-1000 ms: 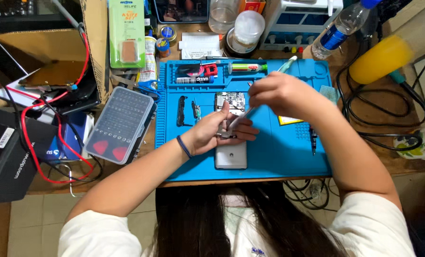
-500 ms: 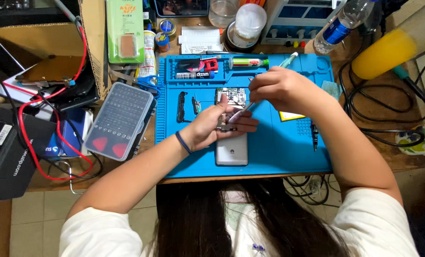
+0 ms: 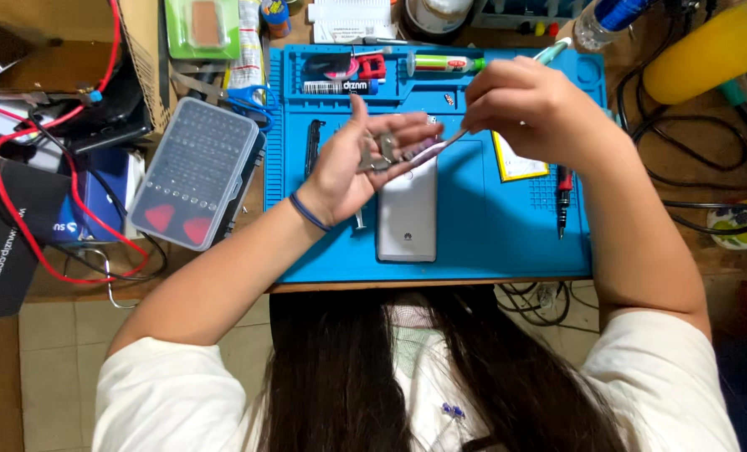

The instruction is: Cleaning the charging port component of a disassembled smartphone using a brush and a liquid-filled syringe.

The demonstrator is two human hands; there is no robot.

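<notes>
You have one blue mat (image 3: 490,243) on the worktop (image 3: 641,125), with one silver phone (image 3: 407,213) lying on it and one small metal part (image 3: 382,151) over it. To the side sit one clear bit case (image 3: 193,172), one cardboard box (image 3: 55,42) and one yellow bottle (image 3: 708,50). You can count two hands, one pair of tweezers (image 3: 432,149) and one black screwdriver (image 3: 563,197).

Wooden desk (image 3: 641,268) | blue work mat (image 3: 490,243) | clear bit case (image 3: 196,172) | cardboard box (image 3: 64,38) | black cables (image 3: 691,180)
</notes>
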